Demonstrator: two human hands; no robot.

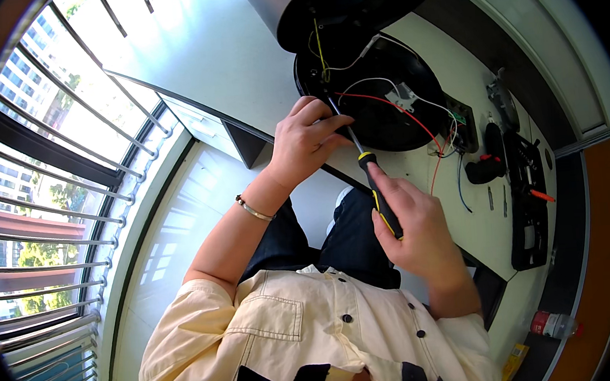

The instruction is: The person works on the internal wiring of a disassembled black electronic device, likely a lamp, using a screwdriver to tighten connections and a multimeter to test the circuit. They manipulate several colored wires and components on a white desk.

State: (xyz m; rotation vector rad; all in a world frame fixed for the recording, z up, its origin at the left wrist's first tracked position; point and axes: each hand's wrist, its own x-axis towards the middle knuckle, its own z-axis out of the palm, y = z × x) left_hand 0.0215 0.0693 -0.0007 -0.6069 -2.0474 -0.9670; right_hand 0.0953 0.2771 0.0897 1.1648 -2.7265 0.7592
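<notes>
My right hand (pixel 412 217) is closed around the black-and-yellow handle of a screwdriver (pixel 367 159). Its metal shaft slants up and left to the near-left rim of a round black appliance shell (pixel 387 136). Close to the tip, the fingers of my left hand (pixel 304 138) are bent around the shaft; exactly what they pinch is partly hidden. Red and white wires run across the shell to a small metal bracket (pixel 404 99). Above it a larger black housing (pixel 274 8) lies tilted, joined by a yellow-green wire (pixel 321 47).
On the white tabletop (pixel 222 67), to the right, are a circuit board part (pixel 465 129), a black-and-red power tool (pixel 488 167), two bits (pixel 505 200) and a black tool case (pixel 530 232) with an orange-handled tool. A bottle (pixel 552 324) lies lower right. Barred windows stand left.
</notes>
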